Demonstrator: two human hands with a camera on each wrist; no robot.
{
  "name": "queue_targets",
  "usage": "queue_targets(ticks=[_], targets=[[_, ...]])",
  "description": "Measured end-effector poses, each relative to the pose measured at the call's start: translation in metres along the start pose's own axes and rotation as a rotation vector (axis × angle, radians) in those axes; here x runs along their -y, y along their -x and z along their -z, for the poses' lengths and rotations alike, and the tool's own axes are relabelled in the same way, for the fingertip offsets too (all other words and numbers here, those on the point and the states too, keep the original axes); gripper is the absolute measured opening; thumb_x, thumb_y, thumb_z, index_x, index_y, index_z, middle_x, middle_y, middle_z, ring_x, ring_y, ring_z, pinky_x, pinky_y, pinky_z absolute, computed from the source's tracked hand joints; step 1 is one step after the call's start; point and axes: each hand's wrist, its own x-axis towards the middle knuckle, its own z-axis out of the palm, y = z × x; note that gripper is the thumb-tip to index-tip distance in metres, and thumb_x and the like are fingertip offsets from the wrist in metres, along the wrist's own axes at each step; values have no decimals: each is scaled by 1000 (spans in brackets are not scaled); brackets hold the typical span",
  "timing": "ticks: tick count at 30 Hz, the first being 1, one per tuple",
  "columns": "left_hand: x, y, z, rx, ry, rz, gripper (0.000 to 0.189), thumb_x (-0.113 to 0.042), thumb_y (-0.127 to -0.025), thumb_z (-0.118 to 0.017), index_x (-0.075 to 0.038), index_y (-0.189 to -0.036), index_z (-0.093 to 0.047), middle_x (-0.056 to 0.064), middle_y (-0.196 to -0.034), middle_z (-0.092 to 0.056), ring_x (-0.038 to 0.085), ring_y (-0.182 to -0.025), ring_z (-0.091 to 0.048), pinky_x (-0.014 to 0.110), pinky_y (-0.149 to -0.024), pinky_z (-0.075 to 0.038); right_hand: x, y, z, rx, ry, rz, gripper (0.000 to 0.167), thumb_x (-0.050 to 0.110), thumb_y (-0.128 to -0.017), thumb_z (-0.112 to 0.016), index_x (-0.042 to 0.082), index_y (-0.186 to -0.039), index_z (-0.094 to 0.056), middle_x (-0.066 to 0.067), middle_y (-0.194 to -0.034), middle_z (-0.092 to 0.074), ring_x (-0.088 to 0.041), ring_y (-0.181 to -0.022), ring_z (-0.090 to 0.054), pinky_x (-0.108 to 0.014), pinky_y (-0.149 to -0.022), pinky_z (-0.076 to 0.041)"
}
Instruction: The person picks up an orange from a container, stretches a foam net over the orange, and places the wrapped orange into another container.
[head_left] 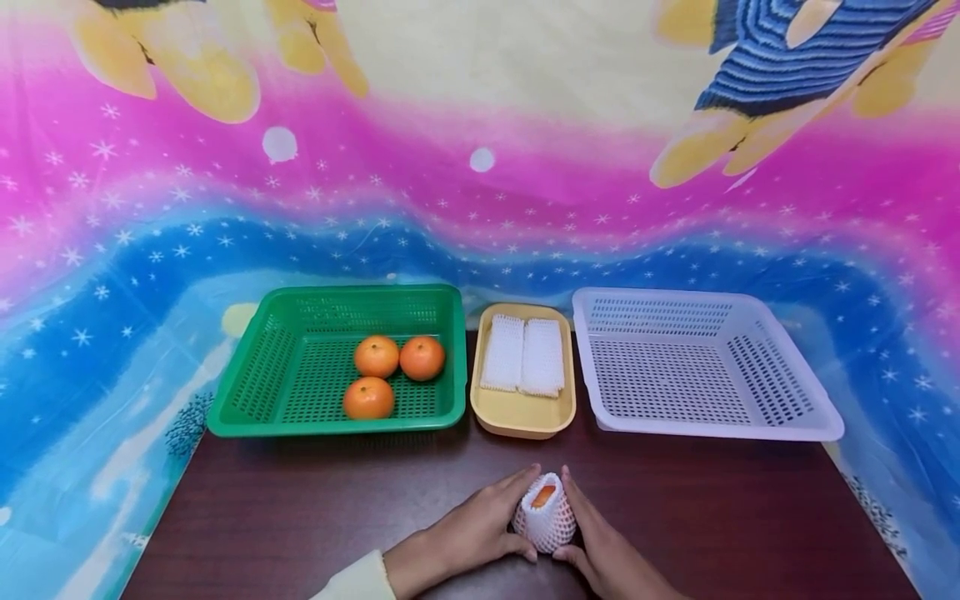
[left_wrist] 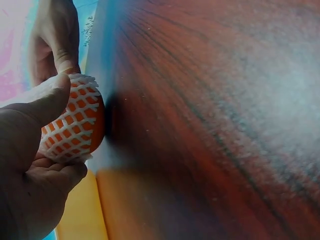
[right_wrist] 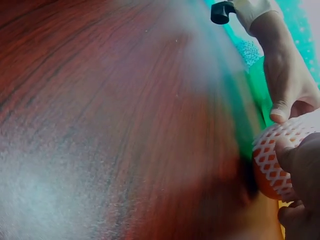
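An orange (head_left: 543,497) sits in a white foam net sleeve (head_left: 546,527) near the table's front edge, its skin showing through the sleeve's open top. From the left, my left hand (head_left: 480,518) holds it between thumb and fingers. My right hand (head_left: 609,542) grips the other side, thumb low and fingers raised along the net. In the left wrist view, the orange's bare bottom (left_wrist: 100,125) sticks out of the mesh close to the table. The right wrist view shows the right thumb (right_wrist: 286,155) lying on the netting.
Behind the hands stands a green basket (head_left: 337,427) with three oranges (head_left: 377,357). A yellow tray (head_left: 523,417) holds flat white foam nets (head_left: 542,357). To its right is a white basket (head_left: 712,427). A patterned cloth (head_left: 480,225) hangs behind the dark wooden table (head_left: 300,492).
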Motion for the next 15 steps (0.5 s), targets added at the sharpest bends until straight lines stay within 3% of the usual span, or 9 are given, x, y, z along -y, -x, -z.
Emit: queue_targets(ticks=[6,15], targets=[[-2,-1,4,1,-29,-19,101,-38,-82,-84,0,-158,-31,18,-161,-42,28,-148,-44,37,-118,-44,3,-4,8,-43,-1,20,98,32,-88,-78,-5,-160,-23,-27,-162,-34,7,-155,-3,-3,-119,-6],[-1,-2,5,-25,-12,-50,93,-36,-81,-86,-3,-154,-40,13,-155,-50,21,-142,-51,33,-115,-47,12,-7,7,-118,-51,63,95,29,-83,-84,-4,-156,-33,-26,-151,-48,3,-151,-24,-5,-121,-14]])
